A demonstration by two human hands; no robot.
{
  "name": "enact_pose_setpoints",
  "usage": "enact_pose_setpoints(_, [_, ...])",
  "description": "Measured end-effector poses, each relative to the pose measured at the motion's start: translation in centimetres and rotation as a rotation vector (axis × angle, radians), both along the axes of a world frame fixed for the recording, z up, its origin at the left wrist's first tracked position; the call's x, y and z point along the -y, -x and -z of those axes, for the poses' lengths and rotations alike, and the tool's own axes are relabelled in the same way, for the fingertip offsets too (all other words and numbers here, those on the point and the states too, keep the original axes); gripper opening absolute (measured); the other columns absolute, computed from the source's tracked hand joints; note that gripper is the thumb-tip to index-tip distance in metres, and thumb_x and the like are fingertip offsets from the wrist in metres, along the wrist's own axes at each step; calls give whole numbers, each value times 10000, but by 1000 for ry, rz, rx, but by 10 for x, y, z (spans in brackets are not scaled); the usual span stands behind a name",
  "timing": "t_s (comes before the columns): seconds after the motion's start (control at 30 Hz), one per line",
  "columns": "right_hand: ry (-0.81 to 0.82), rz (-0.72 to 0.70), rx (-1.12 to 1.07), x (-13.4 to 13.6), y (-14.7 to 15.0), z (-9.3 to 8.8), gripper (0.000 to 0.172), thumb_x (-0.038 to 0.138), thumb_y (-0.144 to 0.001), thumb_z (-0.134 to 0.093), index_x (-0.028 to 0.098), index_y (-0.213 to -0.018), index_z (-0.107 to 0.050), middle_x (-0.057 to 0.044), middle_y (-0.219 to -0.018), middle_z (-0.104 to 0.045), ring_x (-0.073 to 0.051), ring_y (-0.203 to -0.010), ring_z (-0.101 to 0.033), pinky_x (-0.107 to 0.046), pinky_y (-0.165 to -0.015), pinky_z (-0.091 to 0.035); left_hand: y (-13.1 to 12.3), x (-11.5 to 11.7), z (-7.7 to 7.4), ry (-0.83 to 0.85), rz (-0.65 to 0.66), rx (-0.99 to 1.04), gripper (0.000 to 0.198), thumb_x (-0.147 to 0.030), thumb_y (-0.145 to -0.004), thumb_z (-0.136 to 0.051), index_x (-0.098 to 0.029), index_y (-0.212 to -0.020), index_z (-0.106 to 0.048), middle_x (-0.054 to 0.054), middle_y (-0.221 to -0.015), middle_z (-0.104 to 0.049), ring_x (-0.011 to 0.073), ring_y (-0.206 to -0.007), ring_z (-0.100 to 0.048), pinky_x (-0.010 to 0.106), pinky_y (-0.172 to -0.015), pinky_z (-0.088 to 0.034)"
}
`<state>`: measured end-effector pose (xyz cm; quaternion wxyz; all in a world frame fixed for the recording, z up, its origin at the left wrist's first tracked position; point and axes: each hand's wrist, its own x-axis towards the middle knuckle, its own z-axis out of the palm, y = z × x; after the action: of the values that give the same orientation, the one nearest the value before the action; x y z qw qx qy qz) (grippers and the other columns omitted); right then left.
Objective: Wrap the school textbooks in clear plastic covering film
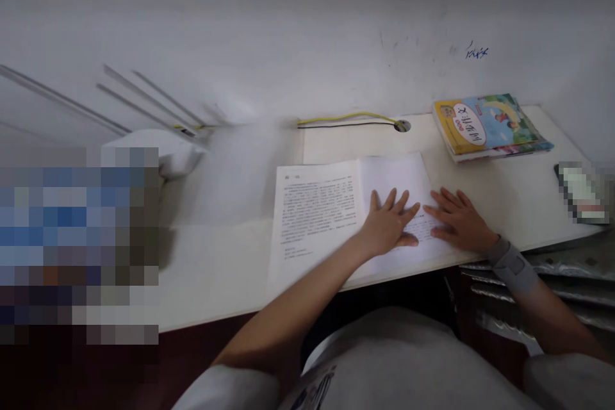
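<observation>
An open book [314, 205] with printed text lies on the white desk near its front edge. My left hand [387, 224] rests on the right-hand page, fingers spread and holding nothing. Over that page's right edge lies my right hand [459, 221], palm down with its fingers apart. A grey band [512, 261] circles my right wrist. Between the two hands some lines of print show; the rest of the text there is covered.
A small stack of books [490, 125] with a colourful cover sits at the back right of the desk [216, 275]. A phone-like device [581, 192], blurred out, lies at the far right. Yellow and black cables [355, 118] run along the wall into a round hole [402, 125].
</observation>
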<state>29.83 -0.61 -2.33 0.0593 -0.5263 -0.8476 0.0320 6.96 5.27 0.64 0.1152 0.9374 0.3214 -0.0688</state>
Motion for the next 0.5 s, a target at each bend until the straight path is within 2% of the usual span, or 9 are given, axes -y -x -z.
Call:
enact_pose_setpoints(0.13, [7, 16, -16, 0, -2, -1, 489, 476, -889, -423, 322, -1353, -441, -39, -1487, -321, -269, -1389, -207, -533, -1087, -178, -8, -2, -6, 54, 20, -11, 874, -653, -809, -437, -200, -1478, -104, 156, -1524, -158, 363, -1398, -102, 672, -1049, -69])
enact_pose_setpoints(0.23, [17, 25, -63, -3, -10, -2, 483, 438, -903, -407, 256, -1346, -461, -73, -1481, -331, -253, -1390, -207, -496, -1088, -219, -2, -4, -14, 44, 15, -9, 946, -686, -792, -425, -157, -1480, -51, 173, -1525, -111, 341, -1407, -68, 648, -1065, -21])
enact_pose_setpoints(0.37, [21, 30, -61, -15, -19, -5, 587, 487, -869, -457, 209, -1384, -404, -111, -1498, -282, -276, -1393, -191, -511, -1085, -223, 15, -5, -17, -11, -71, -31, 1001, -764, -734, -404, -150, -1475, -127, 187, -1527, -63, 398, -1394, 14, 696, -1026, -5])
enact_pose_setpoints(0.5, [64, -35, -9, -25, -16, -4, 642, 528, -838, -493, 228, -1395, -380, -105, -1497, -287, -296, -1389, -195, -556, -1081, -194, 18, -6, -13, 25, -51, -81, 944, -740, -758, -404, -149, -1464, -194, 172, -1527, -110, 419, -1388, 6, 724, -1004, -33])
